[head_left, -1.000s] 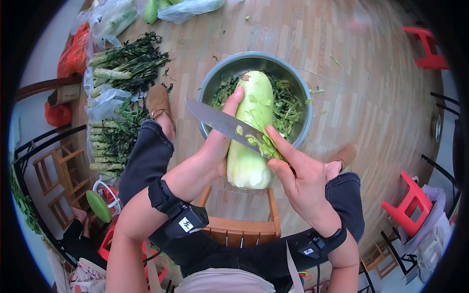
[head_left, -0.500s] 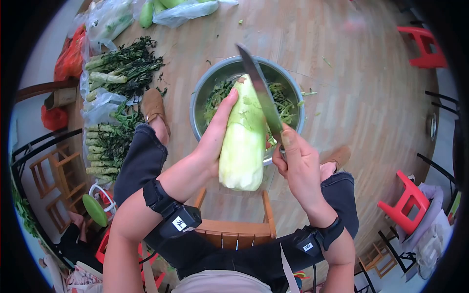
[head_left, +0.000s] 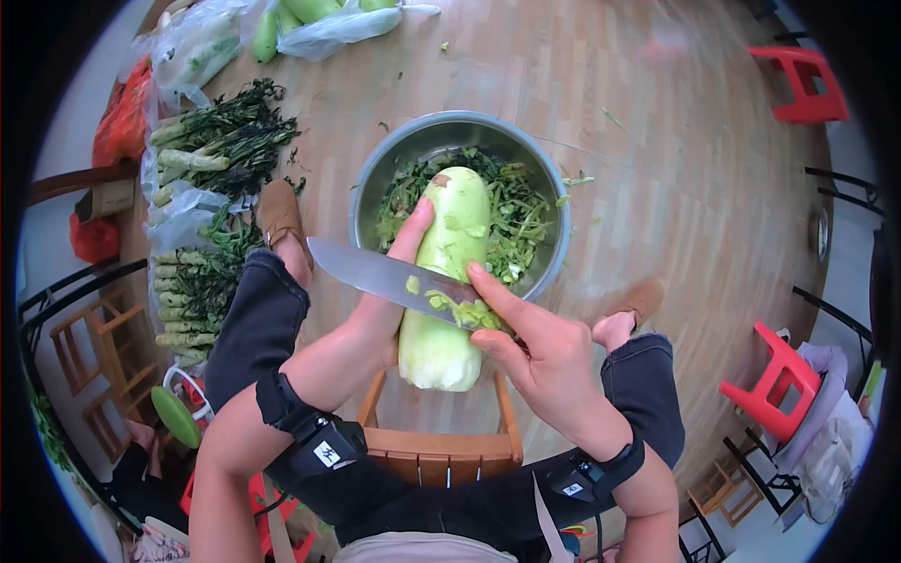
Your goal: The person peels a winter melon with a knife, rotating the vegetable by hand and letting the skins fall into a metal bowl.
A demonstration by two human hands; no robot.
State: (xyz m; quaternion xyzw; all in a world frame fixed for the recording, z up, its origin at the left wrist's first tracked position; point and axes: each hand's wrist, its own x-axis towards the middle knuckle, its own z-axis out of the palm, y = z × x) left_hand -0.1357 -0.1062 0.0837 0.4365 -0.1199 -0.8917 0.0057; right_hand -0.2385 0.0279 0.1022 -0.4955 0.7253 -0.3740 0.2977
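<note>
A long pale green gourd (head_left: 457,211), partly peeled, is tilted over a metal basin (head_left: 561,235). My left hand (head_left: 410,235) is closed around the gourd's left side, thumb toward its far end. My right hand (head_left: 554,361) grips a kitchen knife (head_left: 361,267), with the index finger and thumb near the base of the blade. The blade lies crosswise over the middle of the gourd, and green peel shavings (head_left: 460,308) cling to it. The knife handle is hidden inside my right hand. Chopped leaves and peelings (head_left: 516,225) lie in the basin.
Leafy stem vegetables (head_left: 206,291) lie on plastic at the left. More gourds (head_left: 305,14) and bags sit at the far left. A wooden chair (head_left: 441,446) is below my arms. Red stools (head_left: 774,380) stand at the right.
The knife has swung from pointing away along the gourd's right side to lying across it, pointing left. Shavings now show on the blade. The gourd appears slightly nearer me.
</note>
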